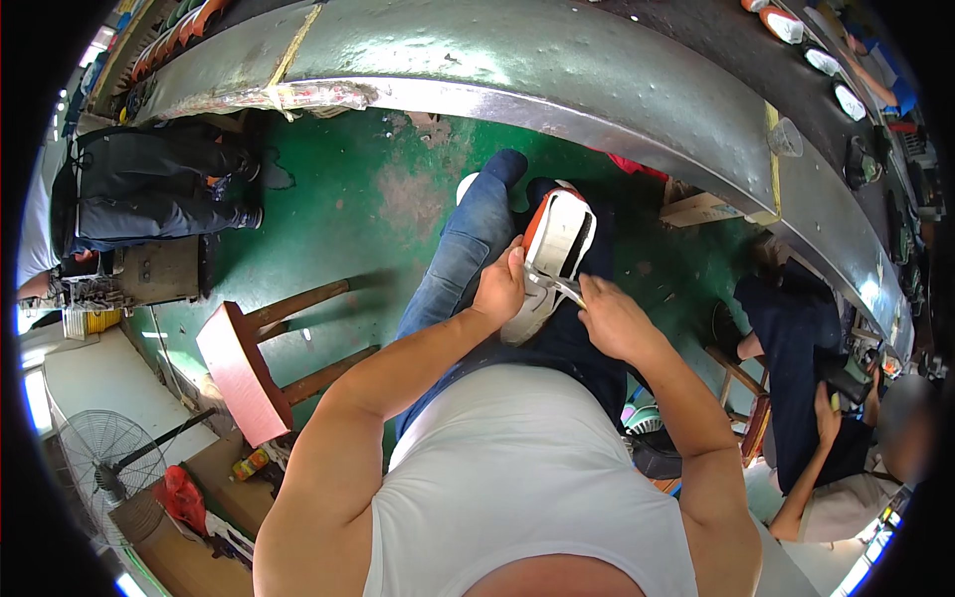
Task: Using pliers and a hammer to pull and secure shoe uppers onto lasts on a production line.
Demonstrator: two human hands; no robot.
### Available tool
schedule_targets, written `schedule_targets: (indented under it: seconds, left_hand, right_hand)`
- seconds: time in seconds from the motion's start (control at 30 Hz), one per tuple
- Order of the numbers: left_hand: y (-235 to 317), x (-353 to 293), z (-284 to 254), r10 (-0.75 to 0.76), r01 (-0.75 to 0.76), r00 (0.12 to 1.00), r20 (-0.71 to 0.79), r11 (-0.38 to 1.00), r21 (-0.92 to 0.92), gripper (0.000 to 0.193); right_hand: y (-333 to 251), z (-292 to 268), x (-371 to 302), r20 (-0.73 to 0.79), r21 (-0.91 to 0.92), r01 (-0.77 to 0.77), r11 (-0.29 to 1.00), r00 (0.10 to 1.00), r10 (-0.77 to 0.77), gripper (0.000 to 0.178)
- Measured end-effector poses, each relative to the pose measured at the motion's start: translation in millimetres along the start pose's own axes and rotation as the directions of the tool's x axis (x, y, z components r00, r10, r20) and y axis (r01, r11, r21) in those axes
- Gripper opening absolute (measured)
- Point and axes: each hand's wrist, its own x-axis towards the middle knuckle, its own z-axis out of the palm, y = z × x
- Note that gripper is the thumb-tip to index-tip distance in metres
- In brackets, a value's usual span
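Observation:
A shoe (559,237) with a white upper and an orange-red edge lies over my lap. A dark strip runs along its right side, and a beige-grey part (529,316) shows at its near end. My left hand (500,286) grips the shoe's near left side, the thumb pressed against it. In my right hand (612,316) is a slim metal tool (569,289), fingers closed round its handle. The tool's front end reaches the near end of the shoe, close to my left thumb. Its exact kind is too small to tell.
A long metal-sided conveyor (418,50) curves across the far side, bearing shoes (782,25) at the right. At left stand a pink-topped stool (242,373) and a fan (109,468). A seated co-worker (826,398) is at right; another person (149,189) stands far left.

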Motion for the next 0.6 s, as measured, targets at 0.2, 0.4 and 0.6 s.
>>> schedule_targets:
  seconds: [0.2,0.4,0.6]
  left_hand:
    - [15,0,-8,0.073,-0.083,0.988,0.133,0.994,0.069,0.05]
    - [21,5,-14,0.132,-0.287,0.915,0.38,0.877,0.386,0.06]
    - [47,18,-24,-0.006,-0.285,0.865,0.502,0.818,0.5,0.06]
  right_hand:
    - [3,-5,11,-0.089,0.108,-0.192,0.975,0.975,0.202,0.04]
    - [40,20,10,-0.005,0.318,-0.188,0.929,0.98,0.2,0.019]
    - [29,-8,32,-0.057,0.519,-0.159,0.84,0.974,0.219,0.032]
